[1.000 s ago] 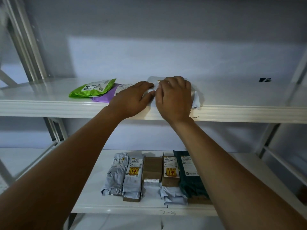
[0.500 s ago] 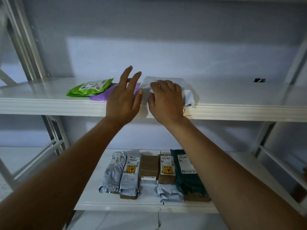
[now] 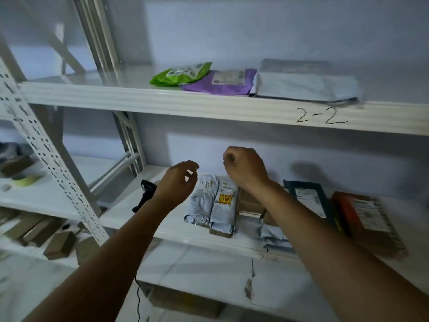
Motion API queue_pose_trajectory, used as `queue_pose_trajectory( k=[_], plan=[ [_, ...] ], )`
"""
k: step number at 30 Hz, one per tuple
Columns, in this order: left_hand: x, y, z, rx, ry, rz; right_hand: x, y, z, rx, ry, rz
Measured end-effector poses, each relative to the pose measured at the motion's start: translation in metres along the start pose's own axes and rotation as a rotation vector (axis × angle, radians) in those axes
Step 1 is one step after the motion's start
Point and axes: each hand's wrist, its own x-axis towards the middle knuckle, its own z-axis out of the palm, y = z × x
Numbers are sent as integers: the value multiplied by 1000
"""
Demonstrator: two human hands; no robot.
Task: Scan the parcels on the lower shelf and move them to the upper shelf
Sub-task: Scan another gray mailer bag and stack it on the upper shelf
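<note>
On the upper shelf lie a green parcel, a purple parcel and a grey-white parcel, side by side. The lower shelf holds several parcels: two pale grey ones, a brown box, a dark green parcel and a brown-red box. My left hand and my right hand hover above the lower parcels, fingers loosely curled, holding nothing. A black scanner lies on the lower shelf, left of my left wrist.
A perforated white upright stands at the left. The neighbouring rack at the far left holds cardboard boxes and a roll of tape. A cable hangs below the scanner. "2-2" is written on the upper shelf's edge.
Both hands let go of the grey-white parcel on the upper shelf and dropped to just above the lower shelf's parcels. My view shifted left and down.
</note>
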Motion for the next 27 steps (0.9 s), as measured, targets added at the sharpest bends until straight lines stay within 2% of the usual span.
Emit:
queue_pose_trajectory(
  k=[4,7,11,15,19,22,27],
  plan=[
    [-1,-48,28,-17,-223,-407,6,14,68,173,-458,502],
    [3,-94,53,-23,-363,-577,2,22,126,200,-585,637],
    [13,-151,85,-133,-517,-790,4,29,192,170,-528,795],
    [17,-184,100,-378,-557,-985,1,18,227,174,-450,927],
    [25,-191,109,-621,-605,-1060,0,7,232,95,-378,942],
    [27,-194,116,-603,-643,-1025,-2,2,233,116,-362,965],
    [23,-207,106,-775,-692,-1002,-3,-9,244,114,-288,1057]
  ],
)
